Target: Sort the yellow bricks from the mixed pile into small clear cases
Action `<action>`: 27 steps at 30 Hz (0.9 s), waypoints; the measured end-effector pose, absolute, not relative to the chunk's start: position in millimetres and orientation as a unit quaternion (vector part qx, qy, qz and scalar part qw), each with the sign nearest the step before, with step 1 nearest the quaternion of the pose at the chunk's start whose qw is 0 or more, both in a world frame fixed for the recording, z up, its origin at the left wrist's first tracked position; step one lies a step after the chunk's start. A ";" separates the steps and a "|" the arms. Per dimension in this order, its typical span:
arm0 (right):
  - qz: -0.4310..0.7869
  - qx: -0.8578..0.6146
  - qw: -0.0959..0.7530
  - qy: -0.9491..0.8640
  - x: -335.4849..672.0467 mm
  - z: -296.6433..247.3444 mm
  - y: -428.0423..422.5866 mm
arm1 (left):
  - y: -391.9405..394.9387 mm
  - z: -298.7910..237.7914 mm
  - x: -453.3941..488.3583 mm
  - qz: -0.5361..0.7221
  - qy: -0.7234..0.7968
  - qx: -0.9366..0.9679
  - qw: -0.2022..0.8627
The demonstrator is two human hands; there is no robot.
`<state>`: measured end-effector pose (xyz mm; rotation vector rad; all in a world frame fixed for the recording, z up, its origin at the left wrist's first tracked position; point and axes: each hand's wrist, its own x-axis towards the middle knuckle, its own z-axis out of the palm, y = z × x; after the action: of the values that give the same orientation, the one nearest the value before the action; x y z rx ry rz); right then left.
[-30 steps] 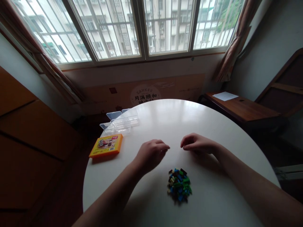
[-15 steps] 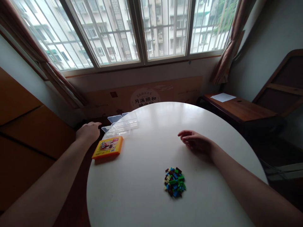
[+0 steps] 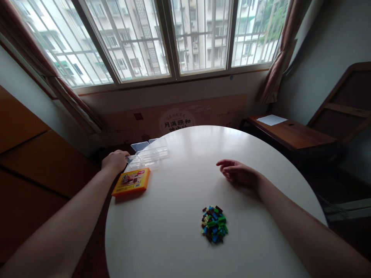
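Note:
My left hand (image 3: 115, 160) is at the table's left edge, its fingers closed at the raised lid of the nearer clear plastic box (image 3: 149, 159); the fingertips are partly hidden. Just behind stands another clear box (image 3: 160, 146), its lid also up. Close to my left wrist lies an orange-yellow package (image 3: 131, 183) with printed pictures. My right hand (image 3: 239, 173) rests on the right half of the table, loosely curled with fingers apart and nothing in it. Below it is a heap of small building bricks (image 3: 215, 224) in green, blue, brown and cream.
All this is on a round white table (image 3: 174, 231). A low wooden bench (image 3: 301, 133) with a sheet of paper (image 3: 271, 120) stands at the right, near a chair back (image 3: 344, 104). An orange-brown cabinet (image 3: 26, 154) is at the left, and a barred window lies beyond.
My left hand has moved right and reached the lid of the nearer clear box. My right hand and the brick heap stay nearly where they were.

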<state>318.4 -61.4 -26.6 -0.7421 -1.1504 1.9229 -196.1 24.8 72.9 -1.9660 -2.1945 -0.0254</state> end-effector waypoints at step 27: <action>0.621 -0.364 0.355 -0.596 301.5 -17.6 -72.5 | -61.0 42.3 7.8 -0.325 -0.494 -0.806 -0.029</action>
<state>301.5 -72.5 -17.6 -0.9397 -1.5405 1.6049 7.8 -61.0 42.3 -2.5803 -1.5819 -1.0407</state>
